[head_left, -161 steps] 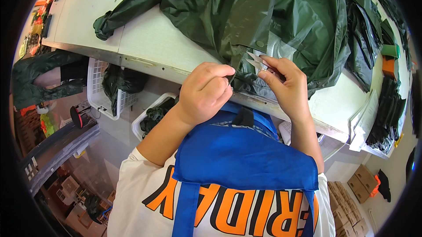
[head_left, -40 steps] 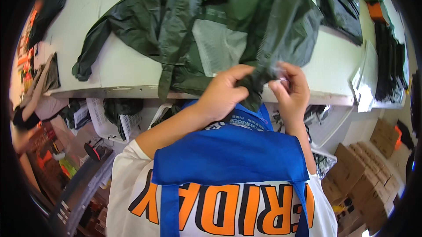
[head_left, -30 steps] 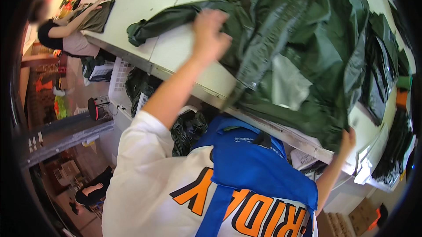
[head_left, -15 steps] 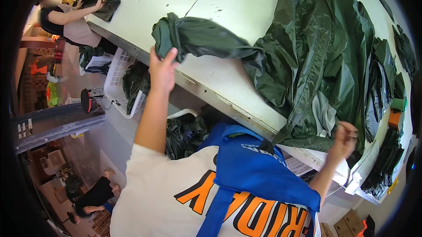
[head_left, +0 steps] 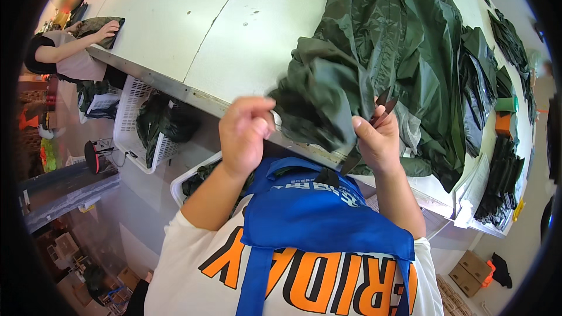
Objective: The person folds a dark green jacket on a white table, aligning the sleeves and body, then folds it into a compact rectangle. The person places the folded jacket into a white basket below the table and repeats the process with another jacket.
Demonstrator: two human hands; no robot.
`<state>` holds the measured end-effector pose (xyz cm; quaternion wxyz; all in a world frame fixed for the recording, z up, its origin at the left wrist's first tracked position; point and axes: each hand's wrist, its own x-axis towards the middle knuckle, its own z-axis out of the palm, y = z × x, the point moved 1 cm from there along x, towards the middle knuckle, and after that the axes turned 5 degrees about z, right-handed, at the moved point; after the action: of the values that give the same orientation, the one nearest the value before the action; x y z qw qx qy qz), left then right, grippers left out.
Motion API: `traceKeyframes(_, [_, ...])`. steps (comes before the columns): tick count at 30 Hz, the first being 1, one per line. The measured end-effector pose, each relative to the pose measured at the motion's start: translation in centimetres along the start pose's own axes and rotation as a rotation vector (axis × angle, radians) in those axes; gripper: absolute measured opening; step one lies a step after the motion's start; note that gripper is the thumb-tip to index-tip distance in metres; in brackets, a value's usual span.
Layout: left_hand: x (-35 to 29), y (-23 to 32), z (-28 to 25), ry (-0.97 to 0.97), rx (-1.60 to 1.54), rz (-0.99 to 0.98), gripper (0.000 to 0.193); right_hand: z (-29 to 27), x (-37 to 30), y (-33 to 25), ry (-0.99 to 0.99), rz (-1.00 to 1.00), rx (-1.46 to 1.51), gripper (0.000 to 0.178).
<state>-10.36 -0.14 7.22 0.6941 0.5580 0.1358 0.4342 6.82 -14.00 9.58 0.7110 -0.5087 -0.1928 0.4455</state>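
Note:
A crumpled dark green jacket [head_left: 404,41] of thin shiny fabric covers the right part of the table near me. One gathered part of it [head_left: 328,90] is lifted between my hands and blurred by motion. My right hand [head_left: 379,140] is closed, its thumb pressed against the bunched cloth. Dark narrow pointed pieces stick out beside its fingers; I cannot make out what they are. My left hand [head_left: 243,134] is at the cloth's left edge, fingers curled and thumb bent toward the index finger. A small whitish spot shows by its fingertips, too blurred to name.
The white table [head_left: 216,0] has a metal front edge. White baskets [head_left: 132,120] with dark garments stand below it. Dark folded pieces [head_left: 500,190] lie at the table's right end. At the far left a person [head_left: 61,52] handles a dark piece.
My left hand has let go of the outstretched part at the left and come inward. My right hand has moved left and up onto the jacket, and the cloth is bunched between them.

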Motion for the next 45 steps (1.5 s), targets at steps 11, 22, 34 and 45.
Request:
traceKeyframes(11, [2.5,-0.9,6.8,-0.475,-0.027,-0.416,0.037,-3.3,-3.3,-0.1,0.167,-0.144,-0.186,0.034])
traceKeyframes(22, [2.4,0.7,8.0,-0.556,-0.274,-0.718,0.015,-6.9,-5.2,-3.0,0.003,0.084,-0.266,0.018])
traceKeyframes(34, [1.7,2.2,8.8,-0.435,-0.125,-0.720,0.025,-3.3,-6.9,-7.9,0.031,-0.343,-1.030,0.029])
traceKeyframes(45, [1.3,2.1,9.0,-0.464,-0.066,-0.646,0.023,-2.4,-6.2,-6.3,0.114,-0.331,-0.987,0.022])
